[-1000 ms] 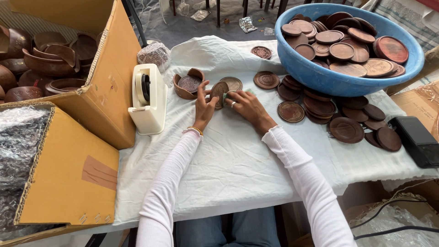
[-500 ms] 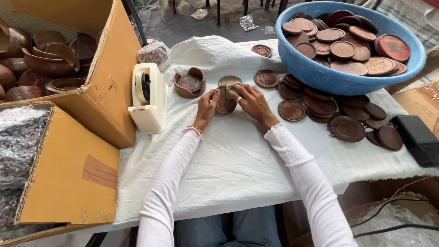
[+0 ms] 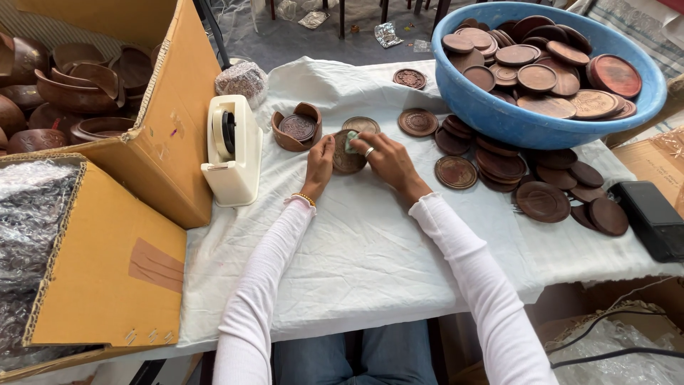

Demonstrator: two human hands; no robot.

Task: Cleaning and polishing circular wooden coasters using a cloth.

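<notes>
My left hand (image 3: 319,165) holds the left edge of a round brown wooden disc (image 3: 345,162), tilted up off the white cloth. A small pale green pad (image 3: 351,142) sits pressed against the disc's top under the fingers of my right hand (image 3: 383,158), which wears a ring. Just beyond lies a flat carved disc (image 3: 361,125). To the left stands a wooden holder (image 3: 296,127) with a disc inside it.
A blue basin (image 3: 529,120) full of wooden discs stands at the back right, with more discs (image 3: 541,201) piled below it on the white cloth (image 3: 370,257). A cream tape dispenser (image 3: 233,151) and cardboard boxes (image 3: 149,142) with wooden bowls are left. A black box (image 3: 652,217) lies right.
Both hands have stayed at the same disc; my right hand has shifted slightly over its top with the green pad, and the disc is tipped a little more upright.
</notes>
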